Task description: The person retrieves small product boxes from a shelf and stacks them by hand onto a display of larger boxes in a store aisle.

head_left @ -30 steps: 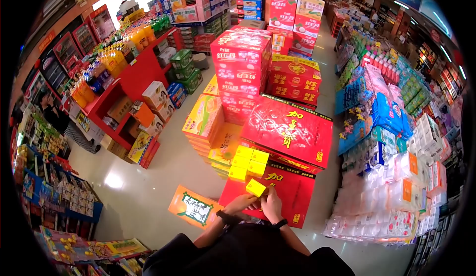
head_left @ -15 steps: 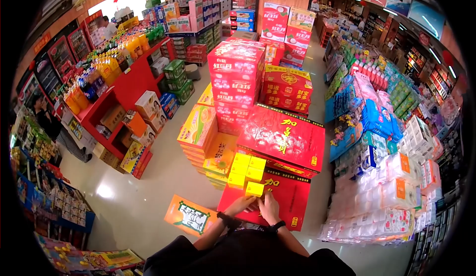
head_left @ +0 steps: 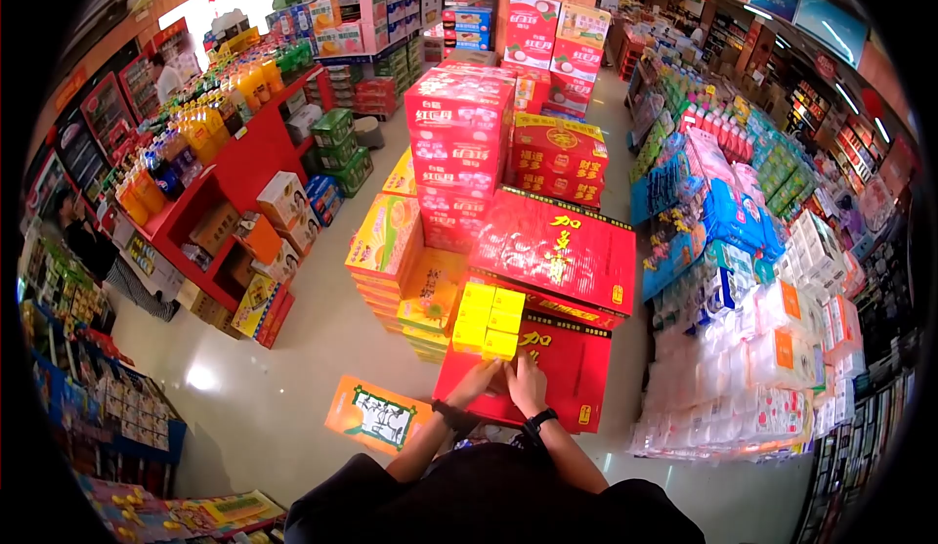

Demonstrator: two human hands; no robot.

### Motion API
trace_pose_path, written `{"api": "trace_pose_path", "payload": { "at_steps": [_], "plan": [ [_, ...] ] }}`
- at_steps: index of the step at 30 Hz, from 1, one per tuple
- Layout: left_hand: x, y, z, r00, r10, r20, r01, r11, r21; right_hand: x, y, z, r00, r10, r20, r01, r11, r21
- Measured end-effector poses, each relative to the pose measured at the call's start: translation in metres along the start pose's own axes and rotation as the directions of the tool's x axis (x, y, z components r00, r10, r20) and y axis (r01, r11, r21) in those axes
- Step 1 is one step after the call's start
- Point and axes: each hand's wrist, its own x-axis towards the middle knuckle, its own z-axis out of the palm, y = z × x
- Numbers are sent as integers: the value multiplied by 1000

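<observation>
Small yellow boxes [head_left: 476, 314] form a compact block on a red carton with gold lettering [head_left: 572, 368]. The nearest yellow box [head_left: 500, 344] lies in line with the others at the block's near right corner. My left hand [head_left: 475, 384] is closed, its fingertips at that box's near edge. Beside it, my right hand [head_left: 528, 386] has curled fingers close to the box's right corner; what they hold, if anything, is hidden. A dark band circles each wrist. Behind the block rises another red gold-lettered carton [head_left: 552, 251].
Tall pink-and-red cartons [head_left: 459, 143] are stacked ahead, with orange boxes [head_left: 386, 241] to their left. An orange-and-green box [head_left: 376, 415] lies on the floor. Wrapped paper packs [head_left: 743, 378] line the right side. A person in dark clothes [head_left: 93, 246] stands far left.
The nearest yellow box, earlier apart from the others at my fingers, now sits against the block. Both hands stay close to it. The view has shifted slightly.
</observation>
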Motion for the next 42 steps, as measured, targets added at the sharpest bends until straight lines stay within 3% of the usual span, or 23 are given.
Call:
{"api": "trace_pose_path", "payload": {
  "at_steps": [2, 5, 11, 14, 22, 32, 37, 39, 40, 42],
  "plan": [
    [0, 0, 4, 1000, 14, -25, -16, 999, -51, 2, -5, -1, 1000, -2, -25, 2, 1000, 2],
    [6, -15, 3, 987, 158, -44, -157, 987, 11, 2, -4, 5, 1000, 15, -12, -16, 999, -49],
    [-5, 1, 1, 997, -74, -17, 71, 989, -128, 1, -7, 10, 997, 75, 3, -73, 988, -134],
    [-3, -5, 4, 999, 17, -41, -22, 992, -126, -2, -13, 9, 997, 31, -68, -39, 992, -123],
    [7, -24, -5, 972, 237, -5, -237, 971, 31, -1, -13, 15, 997, 67, -46, -73, 988, -137],
    [6, -26, 6, 940, 299, -167, -274, 949, 156, -9, 3, 9, 1000, -20, 11, 20, 999, -47],
    [-20, -26, 35, 867, 275, -415, -250, 961, 113, -23, 12, -7, 972, -230, 51, 223, 967, 121],
    [-30, -39, 45, 796, 442, -414, -344, 893, 291, -33, 17, -13, 923, -383, 13, 381, 920, 90],
    [-44, -33, 59, 770, 471, -430, -297, 862, 411, -39, 17, -23, 899, -436, 26, 430, 894, 122],
    [-72, -32, 90, 757, 491, -431, -272, 837, 475, -49, 25, -36, 853, -517, 69, 499, 848, 182]
  ]
}}
